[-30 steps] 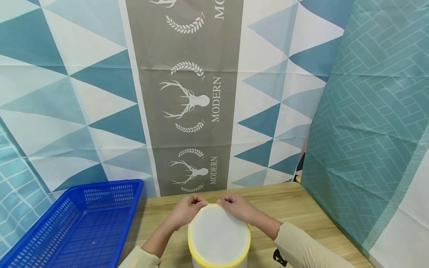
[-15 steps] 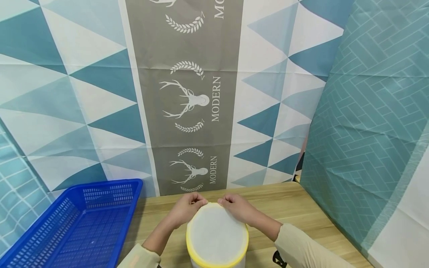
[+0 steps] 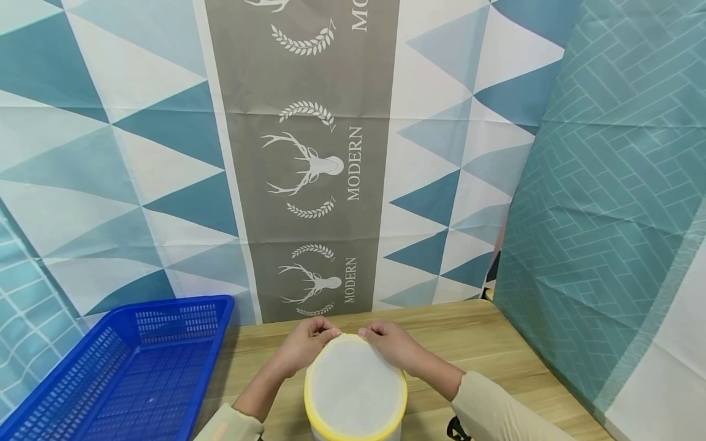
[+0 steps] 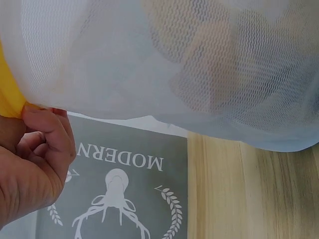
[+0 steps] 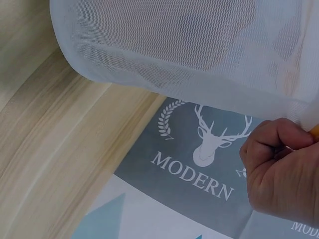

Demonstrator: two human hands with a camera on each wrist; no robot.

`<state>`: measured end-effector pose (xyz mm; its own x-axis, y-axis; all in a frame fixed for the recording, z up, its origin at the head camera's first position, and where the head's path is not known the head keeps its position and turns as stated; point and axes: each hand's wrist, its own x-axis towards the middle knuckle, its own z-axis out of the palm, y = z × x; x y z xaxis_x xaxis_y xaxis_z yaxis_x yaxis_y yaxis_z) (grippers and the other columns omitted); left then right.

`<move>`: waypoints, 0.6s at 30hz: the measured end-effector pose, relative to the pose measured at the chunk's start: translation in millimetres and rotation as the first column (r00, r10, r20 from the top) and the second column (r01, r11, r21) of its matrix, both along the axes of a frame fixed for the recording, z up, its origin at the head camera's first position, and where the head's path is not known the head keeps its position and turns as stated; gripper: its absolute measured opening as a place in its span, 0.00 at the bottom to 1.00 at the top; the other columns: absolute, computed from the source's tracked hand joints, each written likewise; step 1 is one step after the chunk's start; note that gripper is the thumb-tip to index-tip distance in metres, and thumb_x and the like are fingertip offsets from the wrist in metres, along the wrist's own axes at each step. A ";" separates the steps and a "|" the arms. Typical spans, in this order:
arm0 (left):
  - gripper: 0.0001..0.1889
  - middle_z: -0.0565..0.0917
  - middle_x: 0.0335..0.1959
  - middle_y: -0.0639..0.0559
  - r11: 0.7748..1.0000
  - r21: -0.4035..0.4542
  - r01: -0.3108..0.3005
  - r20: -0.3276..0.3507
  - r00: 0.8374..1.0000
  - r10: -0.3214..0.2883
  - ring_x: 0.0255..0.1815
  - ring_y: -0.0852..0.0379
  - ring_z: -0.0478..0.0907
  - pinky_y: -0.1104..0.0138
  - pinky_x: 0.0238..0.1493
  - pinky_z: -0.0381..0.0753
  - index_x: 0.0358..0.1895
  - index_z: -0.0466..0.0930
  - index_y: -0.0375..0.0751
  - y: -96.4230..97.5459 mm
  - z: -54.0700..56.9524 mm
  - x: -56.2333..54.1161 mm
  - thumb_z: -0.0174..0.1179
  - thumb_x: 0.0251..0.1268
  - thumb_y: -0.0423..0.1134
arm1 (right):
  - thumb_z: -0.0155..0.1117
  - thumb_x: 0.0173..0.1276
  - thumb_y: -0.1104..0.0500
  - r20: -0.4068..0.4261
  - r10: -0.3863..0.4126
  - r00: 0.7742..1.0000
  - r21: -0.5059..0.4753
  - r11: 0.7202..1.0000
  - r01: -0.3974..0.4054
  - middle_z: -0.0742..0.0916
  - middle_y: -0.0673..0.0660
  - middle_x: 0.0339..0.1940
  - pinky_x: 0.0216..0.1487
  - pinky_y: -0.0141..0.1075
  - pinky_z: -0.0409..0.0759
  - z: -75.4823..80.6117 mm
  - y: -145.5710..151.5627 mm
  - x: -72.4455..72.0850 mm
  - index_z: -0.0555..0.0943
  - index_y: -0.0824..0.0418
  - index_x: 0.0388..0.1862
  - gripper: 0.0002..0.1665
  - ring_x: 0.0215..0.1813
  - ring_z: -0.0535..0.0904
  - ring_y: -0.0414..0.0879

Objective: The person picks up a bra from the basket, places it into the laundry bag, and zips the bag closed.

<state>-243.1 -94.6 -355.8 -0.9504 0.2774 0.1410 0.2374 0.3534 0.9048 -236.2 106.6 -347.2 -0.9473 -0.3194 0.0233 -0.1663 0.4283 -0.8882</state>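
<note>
A white mesh laundry bag (image 3: 355, 389), shaped like a cylinder with yellow trim (image 3: 309, 409) round its top, stands upright on the table in front of me. At the far side of that rim, my left hand (image 3: 305, 345) pinches the yellow edge between thumb and curled fingers. Just to its right, my right hand (image 3: 393, 345) pinches the same edge. Both wrist views look along the bag's side, where the mesh (image 4: 119, 59) shows blurred brownish and pale shapes through it. The left hand's fingertips meet the yellow trim (image 4: 9, 84) there.
A blue plastic basket (image 3: 212, 343) with perforated walls stands to the left on the wooden table (image 3: 463, 331). Behind the table hangs a patterned cloth (image 3: 309, 208) with deer prints. A green cloth (image 3: 601, 202) borders the right side. A black strap (image 3: 456, 429) lies near my right sleeve.
The bag's top has shifted slightly to the left. Both hands keep their pinch on the rim in nearly the same place.
</note>
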 end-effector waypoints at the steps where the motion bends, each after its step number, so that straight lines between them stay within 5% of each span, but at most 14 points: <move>1: 0.12 0.81 0.32 0.47 1.000 0.004 0.002 0.006 1.000 -0.002 0.27 0.59 0.79 0.66 0.28 0.80 0.39 0.78 0.32 -0.5 0.0 -0.1 0.55 0.67 0.40 | 0.51 0.72 0.49 0.000 -0.001 1.000 -0.001 1.000 0.001 0.77 0.50 0.20 0.19 0.31 0.73 -0.2 -0.4 0.1 0.77 0.64 0.29 0.20 0.20 0.72 0.39; 18: 0.12 0.82 0.29 0.49 0.992 -0.008 0.123 0.045 0.991 -0.123 0.25 0.59 0.77 0.67 0.28 0.80 0.40 0.82 0.31 -5.8 -5.8 -8.5 0.56 0.66 0.39 | 0.50 0.73 0.51 0.039 0.043 0.998 0.049 0.998 -0.045 0.76 0.49 0.15 0.12 0.26 0.68 -0.8 5.4 0.7 0.77 0.63 0.26 0.20 0.13 0.71 0.36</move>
<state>-251.6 -100.4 -361.6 -0.9141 0.3940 0.0955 0.2391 0.3337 0.9118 -235.5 112.0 -348.0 -0.9323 -0.3606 -0.0291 -0.1529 0.4656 -0.8717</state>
